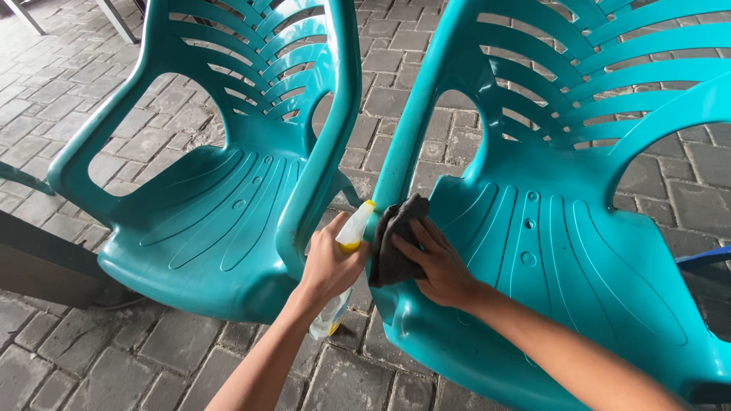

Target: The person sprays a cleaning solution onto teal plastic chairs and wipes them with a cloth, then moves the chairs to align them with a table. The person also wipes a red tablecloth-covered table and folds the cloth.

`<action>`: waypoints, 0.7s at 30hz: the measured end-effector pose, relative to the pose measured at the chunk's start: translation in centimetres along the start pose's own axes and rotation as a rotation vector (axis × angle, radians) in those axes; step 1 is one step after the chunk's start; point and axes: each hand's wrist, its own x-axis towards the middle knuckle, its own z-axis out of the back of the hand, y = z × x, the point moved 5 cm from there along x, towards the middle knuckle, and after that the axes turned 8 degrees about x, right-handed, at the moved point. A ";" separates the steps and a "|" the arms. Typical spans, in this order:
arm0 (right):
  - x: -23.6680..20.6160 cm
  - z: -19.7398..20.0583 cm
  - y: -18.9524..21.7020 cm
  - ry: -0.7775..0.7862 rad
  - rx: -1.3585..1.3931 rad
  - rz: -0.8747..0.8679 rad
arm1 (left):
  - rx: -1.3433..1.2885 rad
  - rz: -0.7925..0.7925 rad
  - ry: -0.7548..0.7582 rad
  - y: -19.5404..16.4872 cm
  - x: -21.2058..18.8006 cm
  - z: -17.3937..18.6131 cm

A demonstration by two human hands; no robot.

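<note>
Two teal plastic chairs stand side by side on paving. My left hand [329, 266] grips a clear spray bottle [352, 230] with a white and yellow nozzle, its nozzle close to the left armrest of the right chair [548, 228]. My right hand [434, 262] presses a dark grey cloth [394, 236] against that armrest's front end, fingers spread over the cloth. The left chair [205, 205] stands just left of my left hand, its right armrest beside my wrist.
Grey interlocking paving bricks [91, 358] cover the ground. A dark low ledge [38, 262] sits at the left edge. Pale metal legs [114, 19] show at the top left. A blue object [704, 259] pokes in at the right edge.
</note>
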 end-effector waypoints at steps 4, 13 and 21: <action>2.6 1.8 -0.5 -0.096 0.144 -0.071 | 0.029 -0.023 -0.015 -0.4 -0.1 0.1; 2.9 1.5 3.0 -0.250 0.483 -0.164 | 0.031 -0.093 -0.062 -0.4 -0.4 0.2; -0.7 -1.7 1.6 -0.141 0.626 -0.304 | 0.125 -0.046 -0.055 0.2 -0.5 0.1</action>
